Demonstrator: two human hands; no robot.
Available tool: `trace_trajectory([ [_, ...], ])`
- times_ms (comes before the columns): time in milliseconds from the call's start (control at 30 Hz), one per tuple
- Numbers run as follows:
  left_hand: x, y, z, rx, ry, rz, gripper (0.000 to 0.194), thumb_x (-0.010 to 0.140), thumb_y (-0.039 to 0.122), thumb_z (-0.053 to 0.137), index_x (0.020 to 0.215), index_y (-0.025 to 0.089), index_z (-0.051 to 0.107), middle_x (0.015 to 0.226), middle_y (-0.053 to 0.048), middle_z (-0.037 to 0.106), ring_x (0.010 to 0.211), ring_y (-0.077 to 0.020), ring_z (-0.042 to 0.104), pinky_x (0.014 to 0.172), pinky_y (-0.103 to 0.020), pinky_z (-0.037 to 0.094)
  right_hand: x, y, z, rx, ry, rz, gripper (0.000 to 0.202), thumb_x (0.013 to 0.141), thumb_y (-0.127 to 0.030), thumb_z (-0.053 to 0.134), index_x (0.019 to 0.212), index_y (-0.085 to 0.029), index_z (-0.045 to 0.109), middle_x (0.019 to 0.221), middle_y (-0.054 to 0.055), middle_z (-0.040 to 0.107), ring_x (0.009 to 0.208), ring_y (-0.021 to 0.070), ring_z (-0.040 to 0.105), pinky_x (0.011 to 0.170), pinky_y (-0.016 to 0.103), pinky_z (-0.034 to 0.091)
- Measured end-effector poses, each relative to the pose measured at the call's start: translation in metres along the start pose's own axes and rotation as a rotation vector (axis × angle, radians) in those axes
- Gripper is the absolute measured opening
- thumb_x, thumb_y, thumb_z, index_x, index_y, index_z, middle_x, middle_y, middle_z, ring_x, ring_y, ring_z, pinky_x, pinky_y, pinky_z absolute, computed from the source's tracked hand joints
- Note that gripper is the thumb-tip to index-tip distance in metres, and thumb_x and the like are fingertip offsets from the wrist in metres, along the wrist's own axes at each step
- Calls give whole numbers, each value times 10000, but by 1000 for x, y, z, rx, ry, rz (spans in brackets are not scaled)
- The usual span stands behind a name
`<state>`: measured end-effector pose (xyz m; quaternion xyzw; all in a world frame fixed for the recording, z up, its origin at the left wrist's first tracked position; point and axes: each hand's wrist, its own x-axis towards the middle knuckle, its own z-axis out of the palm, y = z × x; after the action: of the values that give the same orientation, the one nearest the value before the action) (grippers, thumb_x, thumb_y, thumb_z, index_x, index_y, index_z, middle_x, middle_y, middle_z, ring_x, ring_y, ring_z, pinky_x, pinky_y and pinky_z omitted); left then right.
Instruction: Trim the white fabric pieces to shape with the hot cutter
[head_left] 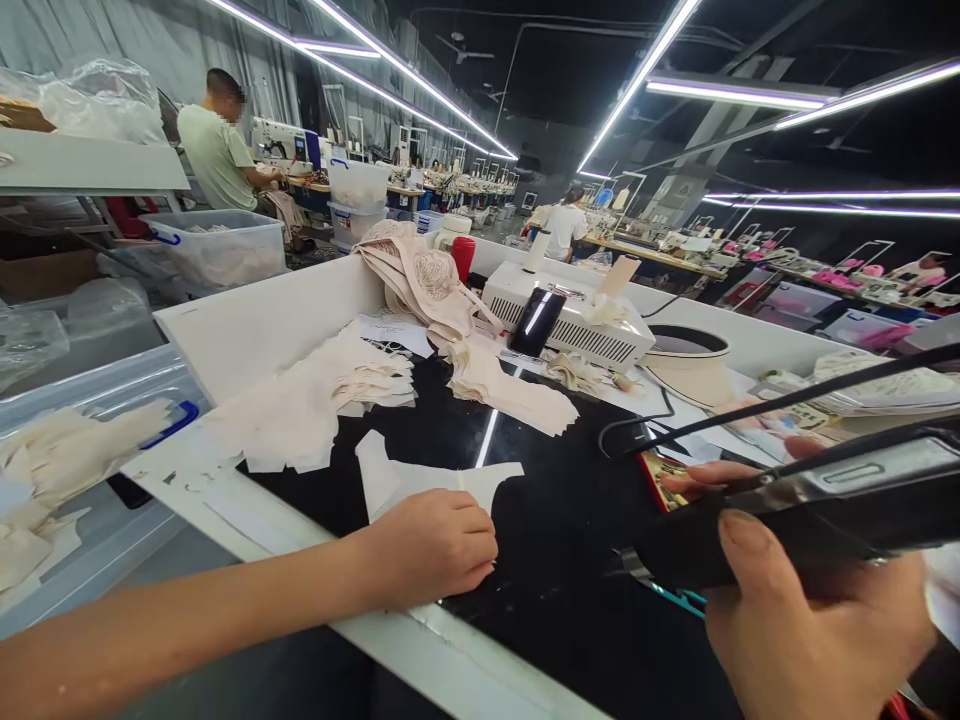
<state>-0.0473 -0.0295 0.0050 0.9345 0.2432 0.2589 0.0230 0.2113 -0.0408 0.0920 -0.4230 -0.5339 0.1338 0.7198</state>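
Note:
My left hand (439,545) is closed over the lower edge of a cream fabric piece (420,480) lying on the black tabletop (555,530). Its fingertips curl underneath, out of sight. On the right, my right hand (817,620) is wrapped round a black corded hand tool (810,520) with a small metal tip (634,565) pointing left over the tabletop. The tool's exact kind is not clear. Beyond the left hand are a wide stack of cream fabric pieces (322,400) and a smaller stack (514,390).
A phone (538,320) leans on a white vented box (577,310). Behind the stacks lie beige lace garments (427,275). A plastic bin (82,530) with fabric stands left. A visor (686,360) and a black cable (772,405) are right. People sit at distant machines.

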Motion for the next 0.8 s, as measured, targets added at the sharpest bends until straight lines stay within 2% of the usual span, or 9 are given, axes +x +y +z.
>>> trace_trajectory([
  [67, 1, 0, 0, -76, 15, -53, 120, 1043, 170, 626, 936, 183, 678, 957, -28, 747, 909, -180, 676, 888, -305, 549, 2, -5, 15, 70, 38, 83, 528, 776, -345, 921, 1252, -292, 698, 857, -29, 756, 649, 218, 708, 741, 447, 614],
  [133, 3, 1, 0, -163, 22, -119, 116, 1030, 158, 646, 926, 186, 691, 977, -22, 753, 916, -174, 682, 889, -293, 541, 1, -7, 25, 138, 17, 123, 533, 772, -343, 914, 1248, -275, 683, 837, -57, 726, 613, 175, 672, 687, 379, 602],
  [300, 14, 6, 0, -350, 39, -229, 115, 989, 119, 706, 894, 184, 703, 948, -3, 755, 905, -172, 694, 870, -275, 509, -13, -12, 40, 331, -50, 177, 470, 793, -323, 900, 1189, -247, 660, 778, -48, 697, 584, 158, 647, 567, 318, 594],
  [467, 19, 7, 5, -405, 37, -234, 118, 969, 87, 706, 898, 182, 711, 918, 2, 742, 891, -170, 688, 869, -274, 500, -28, -16, 52, 465, -142, 185, 411, 853, -360, 864, 1178, -256, 633, 767, -45, 676, 555, 148, 635, 498, 293, 584],
  [800, 20, 9, 4, -396, 12, -239, 103, 981, 115, 698, 918, 190, 727, 950, -9, 749, 925, -181, 696, 876, -281, 514, -36, -12, 59, 466, -148, 185, 445, 833, -407, 877, 1165, -257, 620, 756, -51, 667, 546, 150, 627, 483, 290, 565],
])
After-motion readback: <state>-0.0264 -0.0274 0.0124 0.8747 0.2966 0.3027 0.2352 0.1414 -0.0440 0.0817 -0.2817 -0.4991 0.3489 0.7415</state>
